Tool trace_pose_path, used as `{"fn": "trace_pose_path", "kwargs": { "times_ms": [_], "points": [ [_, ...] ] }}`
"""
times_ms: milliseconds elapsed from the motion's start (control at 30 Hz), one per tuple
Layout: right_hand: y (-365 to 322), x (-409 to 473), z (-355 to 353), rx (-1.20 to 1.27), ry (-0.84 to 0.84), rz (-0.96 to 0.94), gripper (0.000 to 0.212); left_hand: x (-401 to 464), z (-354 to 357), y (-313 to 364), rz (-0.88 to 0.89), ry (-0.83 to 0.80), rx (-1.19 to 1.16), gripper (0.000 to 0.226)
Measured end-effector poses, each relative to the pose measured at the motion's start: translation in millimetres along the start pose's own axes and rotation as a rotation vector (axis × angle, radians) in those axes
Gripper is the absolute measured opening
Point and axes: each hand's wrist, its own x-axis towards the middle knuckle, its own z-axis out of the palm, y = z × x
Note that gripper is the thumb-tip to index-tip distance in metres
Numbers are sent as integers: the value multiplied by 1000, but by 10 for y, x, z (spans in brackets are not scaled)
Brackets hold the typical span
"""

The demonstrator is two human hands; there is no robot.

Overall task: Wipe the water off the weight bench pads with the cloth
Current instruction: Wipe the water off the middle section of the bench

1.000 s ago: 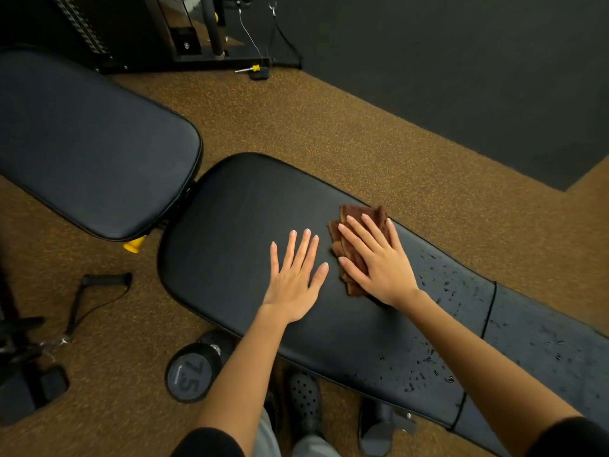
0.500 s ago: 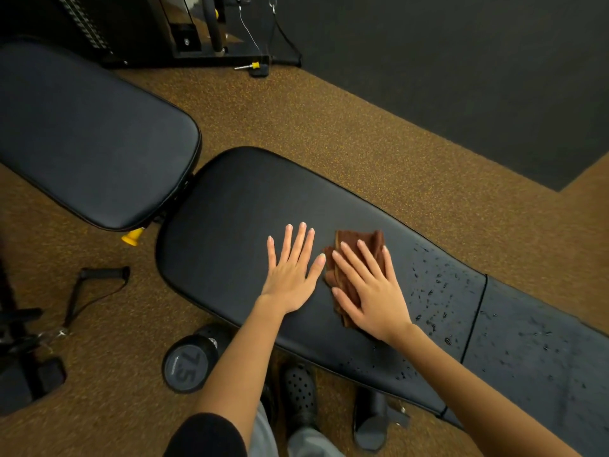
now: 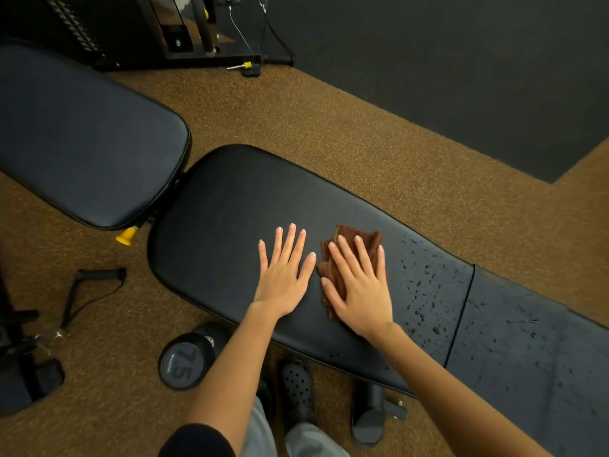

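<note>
The right hand (image 3: 361,288) lay flat, fingers straight and spread, pressing a folded brown cloth (image 3: 349,249) onto the long black bench pad (image 3: 230,206); the cloth showed past the fingertips at 12 o'clock and beside the thumb at 9 o'clock. The left hand (image 3: 283,275), just beside it at 9 o'clock, rested palm-down on bare pad with fingers extended, holding nothing. At 3 o'clock of the cloth, water droplets (image 3: 425,291) speckled the pad up to a seam, beyond which a second wet pad (image 3: 534,351) continued. A separate black pad (image 3: 82,143) sat at 10 o'clock, a yellow knob (image 3: 127,235) under its edge. On the brown floor (image 3: 329,127) at 7 o'clock lay a dumbbell (image 3: 184,361) marked 7.5 and a cable handle (image 3: 95,278); a black clog (image 3: 296,387) showed at 6 o'clock.
</note>
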Motion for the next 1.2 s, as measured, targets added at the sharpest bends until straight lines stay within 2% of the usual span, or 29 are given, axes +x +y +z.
{"fn": "trace_pose_path", "kwargs": {
  "times_ms": [133,233,300,400,500,567,667,900,1200],
  "points": [
    [-108,-297,82,43,-71,-199,63,-57,87,30,-9,54,-37,67],
    [61,-523,76,4,-83,-316,62,-109,116,16,-7,56,-36,67],
    [220,-531,30,-9,-68,-291,63,-132,109,3,3,40,-69,68],
    [360,-302,-27,23,-19,-131,65,-138,71,6,-3,-7,-97,66],
    [317,116,-42,35,13,51,68,-132,38,22,-17,-47,-98,66],
    [208,352,-26,40,17,106,70,-125,29,17,-20,-61,-93,65],
    [92,466,2,44,16,94,70,-117,20,12,-25,-70,-102,64],
    [104,203,31,40,-50,-154,65,-119,51,12,-24,-61,-65,66],
    [-245,-324,102,81,-68,-143,67,-191,-25,30,2,-101,-65,67]
  ]
}}
